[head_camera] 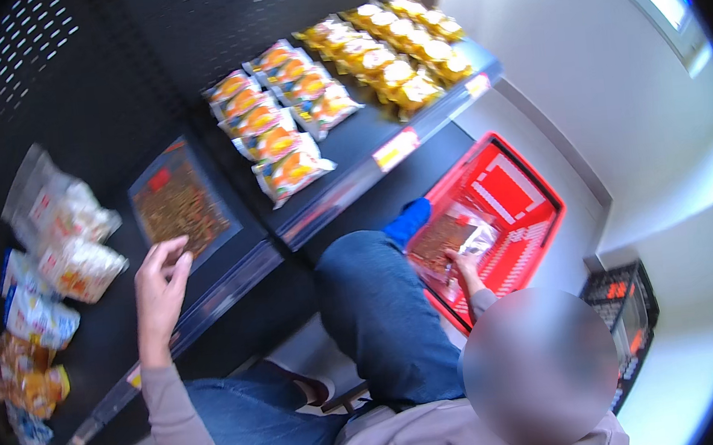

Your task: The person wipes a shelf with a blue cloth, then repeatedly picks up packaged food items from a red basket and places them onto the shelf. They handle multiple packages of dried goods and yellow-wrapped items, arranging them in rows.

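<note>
My left hand (164, 279) is raised over the black shelf, fingers curled and apart with nothing visible in them. Just beyond its fingertips a clear plastic bag of brown dried food (178, 207) lies flat on the shelf. Down in the red plastic shopping basket (517, 184), my right hand (464, 267) touches a similar clear bag of brown dried food (442, 243); its fingers rest at the bag's edge, partly hidden, and a firm grip cannot be made out.
Rows of orange-and-white snack packets (293, 170) and yellow-wrapped packets (397, 77) stand on the shelf (354, 197). White bags (78, 268), blue-and-white bags (40, 317) and amber packets (30, 376) lie at left. A black crate (640, 324) stands near the wall at right.
</note>
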A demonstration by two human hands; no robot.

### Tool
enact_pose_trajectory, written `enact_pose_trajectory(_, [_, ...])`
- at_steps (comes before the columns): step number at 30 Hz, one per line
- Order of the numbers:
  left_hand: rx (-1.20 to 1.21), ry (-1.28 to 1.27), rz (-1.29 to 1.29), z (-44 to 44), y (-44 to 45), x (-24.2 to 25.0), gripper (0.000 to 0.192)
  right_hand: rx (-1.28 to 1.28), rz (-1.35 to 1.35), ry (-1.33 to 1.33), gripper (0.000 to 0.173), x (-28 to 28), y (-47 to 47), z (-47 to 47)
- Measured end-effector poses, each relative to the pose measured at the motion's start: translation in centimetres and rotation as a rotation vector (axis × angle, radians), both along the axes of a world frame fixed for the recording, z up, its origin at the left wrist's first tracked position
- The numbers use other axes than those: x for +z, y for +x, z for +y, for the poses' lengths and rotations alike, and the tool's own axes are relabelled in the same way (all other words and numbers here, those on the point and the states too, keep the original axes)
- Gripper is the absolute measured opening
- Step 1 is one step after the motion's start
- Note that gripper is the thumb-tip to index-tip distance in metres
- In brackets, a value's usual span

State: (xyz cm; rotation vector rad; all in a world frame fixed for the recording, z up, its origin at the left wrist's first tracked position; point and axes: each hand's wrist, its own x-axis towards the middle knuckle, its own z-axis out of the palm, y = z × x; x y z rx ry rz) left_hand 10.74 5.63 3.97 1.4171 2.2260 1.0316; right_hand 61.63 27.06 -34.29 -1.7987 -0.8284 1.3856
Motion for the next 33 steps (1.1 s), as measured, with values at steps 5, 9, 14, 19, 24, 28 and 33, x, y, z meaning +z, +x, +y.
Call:
enact_pose_trajectory(5, [0.166,0.128,-0.127,-0.8,-3.6,-0.9,0.025,0.005,-0.275,0.196,0.026,0.8,2.5,0.5])
enact_pose_trajectory(9, [0.194,0.292,-0.358,-1.7,-4.7,-0.5,0.028,0.054,-0.134,0.342,0.029,6.0,8.7,0.8])
enact_pose_trajectory(14, [0.152,0.316,-0.553,-3.1,-4.4,0.2,0.030,0.026,0.295,0.689,0.034,26.7,-0.3,-2.9])
enact_pose_trajectory(19, [-0.016,0.239,-0.690,-1.9,-2.0,1.2,0.039,0.365,0.316,0.734,0.031,38.9,-8.9,-3.4])
enact_pose_trajectory(24, [-0.111,0.171,-0.823,-2.7,-1.9,1.2,0.054,0.806,0.418,0.635,0.036,42.4,-22.8,-4.6])
enact_pose_trajectory(28, [-0.087,0.214,-0.949,-2.8,-3.2,0.3,0.045,1.071,0.414,0.557,0.039,41.7,-32.3,-4.9])
enact_pose_trajectory(33, [0.147,0.213,-0.753,-2.3,-7.3,-4.2,0.027,1.272,0.251,0.595,0.034,36.7,-40.3,-2.2])
